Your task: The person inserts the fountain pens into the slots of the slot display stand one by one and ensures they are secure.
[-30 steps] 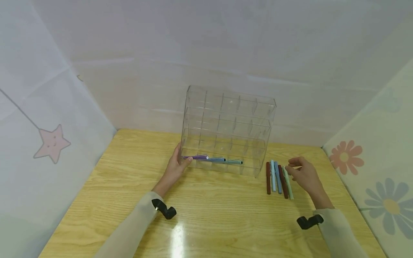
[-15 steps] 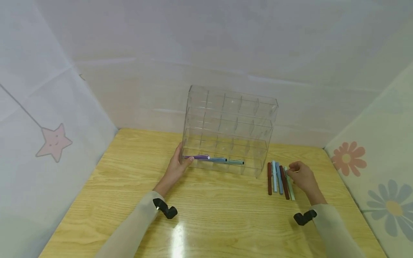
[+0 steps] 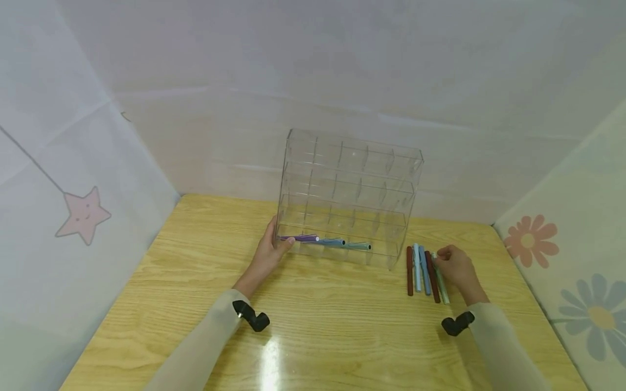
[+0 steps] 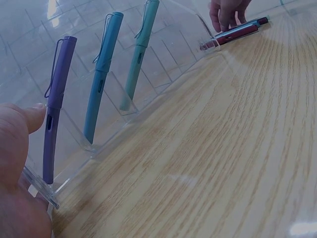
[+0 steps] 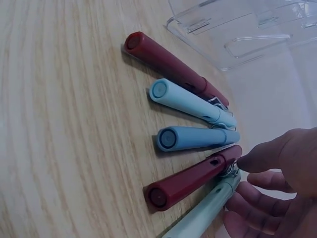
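My left hand (image 3: 265, 254) grips the lower left side of a clear plastic pen rack (image 3: 342, 210) with several compartments. Its thumb lies on the front, beside a purple pen (image 4: 58, 99) in the bottom row. A blue pen (image 4: 101, 77) and a green pen (image 4: 138, 57) lean in compartments farther along that row. My right hand (image 3: 458, 270) pinches the cap end of a light green pen (image 5: 205, 210), which lies on the table at the right end of a row of pens. Its thumb is close to the neighbouring dark red pen (image 5: 190, 181); fingertips are partly hidden.
Left of the light green pen on the wooden table (image 3: 313, 326) lie a blue pen (image 5: 198, 138), a light blue pen (image 5: 190, 101) and another dark red pen (image 5: 166, 62). A pale cloth wall (image 3: 235, 141) stands behind the rack.
My right hand has moved slightly down and left onto the cap end of the light green pen, its fingers closing in. The left hand keeps its grip on the rack.
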